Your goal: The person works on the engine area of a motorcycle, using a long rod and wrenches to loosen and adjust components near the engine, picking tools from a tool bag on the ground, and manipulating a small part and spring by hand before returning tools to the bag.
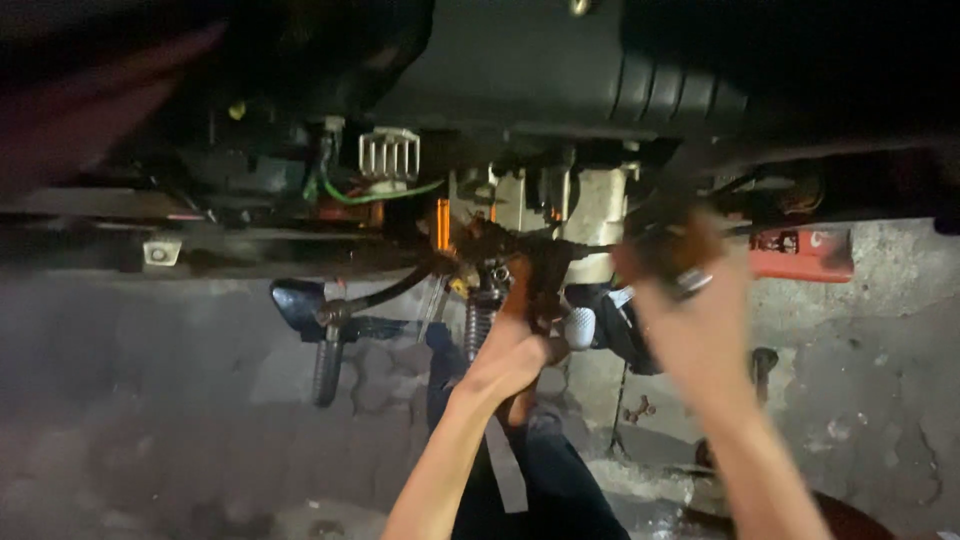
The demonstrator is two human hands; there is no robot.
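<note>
1. Head view, hands. The left hand (pixel 510 350) reaches up into the underside of a motorcycle (pixel 560 90). Its fingers are curled around a dark, rust-stained bracket (pixel 535 265) beside a coil spring (pixel 481 318). The right hand (pixel 695 320) is blurred; its fingers appear closed on a metal tool (pixel 693 280), though the grip cannot be told for certain.
2. Head view, key relation. The bracket lies directly above the left hand, up and left of the right hand. The spring's long axis runs near upright in the frame. The left hand is nearer.
3. Head view, surroundings. A footpeg (pixel 328 365) hangs to the left; a finned grey part (pixel 388 155) with a green wire (pixel 385 195) sits above; a red part (pixel 800 255) lies to the right.
4. Head view, surface and room. Rough grey concrete floor (pixel 150 400); the light is dim, and the person's dark-trousered legs (pixel 540 470) extend below.
</note>
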